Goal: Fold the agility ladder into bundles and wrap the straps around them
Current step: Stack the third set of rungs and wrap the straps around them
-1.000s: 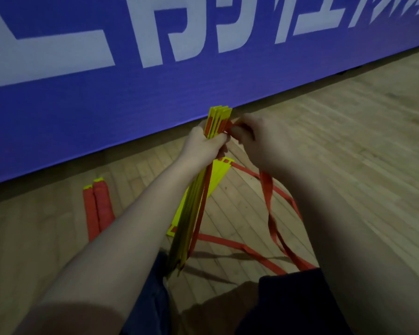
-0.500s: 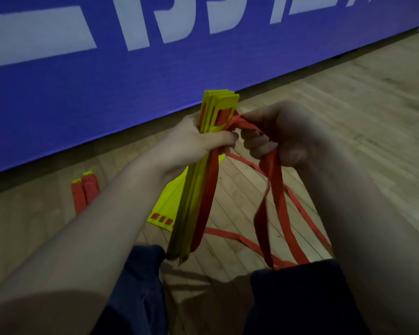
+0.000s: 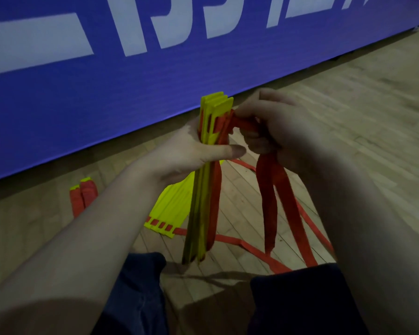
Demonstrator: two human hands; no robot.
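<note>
- The left hand point(image 3: 186, 153) is wrapped round the upper part of the rung stack point(image 3: 202, 201), with the thumb pressed across its front. The stack is held near upright between the knees; whether its lower end touches the floor cannot be told.
- The right hand point(image 3: 278, 126) is curled on the red strap point(image 3: 278, 189) at 3 o'clock of the stack top, touching it. Loops hang from the fist toward 6 o'clock.
- Handling, judged: the rungs look like thin flat plastic, so light, stiff and smooth. They are likely to fan or slide unless clamped near the top strap slots.
- The strap is judged limp webbing. It is best pinched close to the stack, with slack fed from the loops.
- The loose rungs point(image 3: 172, 209) lie flat on the floor point(image 3: 348, 141) at the stack's 8 o'clock, partly hidden behind it.
- A wrapped bundle point(image 3: 82, 197) lies at 9 o'clock, well apart, near the blue banner point(image 3: 107, 105).
</note>
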